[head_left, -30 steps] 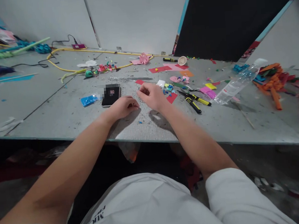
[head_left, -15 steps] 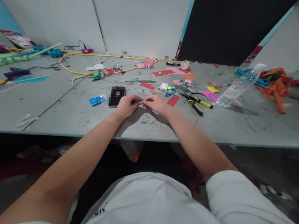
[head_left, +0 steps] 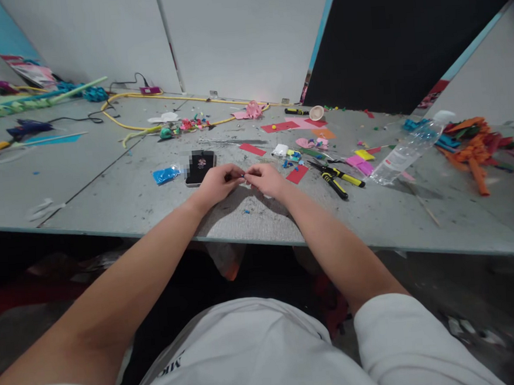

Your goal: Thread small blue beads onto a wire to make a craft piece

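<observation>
And here we are, centre of the frame: the bare left hand (head_left: 218,183) and the bare right hand (head_left: 266,180) meet fingertip to fingertip just above the grey, scuffed tabletop (head_left: 364,220). Both have fingers curled into a pinch, closing on a tiny dark-blue piece (head_left: 243,175); it's largely hidden, so its shape and material are anyone's guess. By the look of it, next to no weight, probably soft, easily squashed or dropped; fingertips at its edges, lightly, are the sensible hold. Just below them in the frame lies a small blue crumb (head_left: 246,211). Left of the hands, a flat black phone (head_left: 201,168) with a shiny blue plastic packet (head_left: 166,175) beside it; to the right, a red paper rectangle (head_left: 297,174) and black-and-yellow-handled pliers (head_left: 335,188), jaws pointing up-left.
</observation>
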{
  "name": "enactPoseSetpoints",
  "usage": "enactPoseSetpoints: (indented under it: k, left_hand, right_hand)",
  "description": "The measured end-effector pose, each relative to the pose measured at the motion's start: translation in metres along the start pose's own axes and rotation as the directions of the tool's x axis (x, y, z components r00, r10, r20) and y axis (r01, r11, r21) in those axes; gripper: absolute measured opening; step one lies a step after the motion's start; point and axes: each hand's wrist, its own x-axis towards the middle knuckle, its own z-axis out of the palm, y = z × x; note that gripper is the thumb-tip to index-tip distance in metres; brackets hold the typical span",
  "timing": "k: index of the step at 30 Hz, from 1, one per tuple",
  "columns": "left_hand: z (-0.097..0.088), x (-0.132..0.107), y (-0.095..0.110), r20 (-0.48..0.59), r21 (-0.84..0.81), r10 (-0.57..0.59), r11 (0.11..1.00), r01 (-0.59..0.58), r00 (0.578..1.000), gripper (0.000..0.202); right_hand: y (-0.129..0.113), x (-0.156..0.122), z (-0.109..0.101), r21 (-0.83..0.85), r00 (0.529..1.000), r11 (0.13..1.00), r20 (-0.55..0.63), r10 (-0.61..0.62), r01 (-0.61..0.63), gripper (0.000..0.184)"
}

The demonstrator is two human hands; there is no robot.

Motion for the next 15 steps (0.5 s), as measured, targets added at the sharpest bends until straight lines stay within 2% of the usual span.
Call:
enactPoseSetpoints:
  k: [11,13,15]
  left_hand:
    - [-0.001,0.001,0.0,0.006,0.136,0.006,0.991,-0.006,1.0,0.02]
    - [-0.002,0.001,0.001,0.006,0.167,0.006,0.986,-0.006,1.0,0.02]
    - [-0.001,0.002,0.001,0.01,0.2,0.0,0.98,-0.002,1.0,0.019]
  right_hand:
    - [0.016,0.009,0.001,-0.16,0.993,0.98,-0.01,-0.12,0.117,0.019]
    - [0.017,0.011,0.0,-0.175,0.99,0.978,-0.064,-0.126,0.113,0.018]
    - [0.019,0.014,-0.003,-0.146,0.976,0.985,-0.183,-0.122,0.096,0.018]
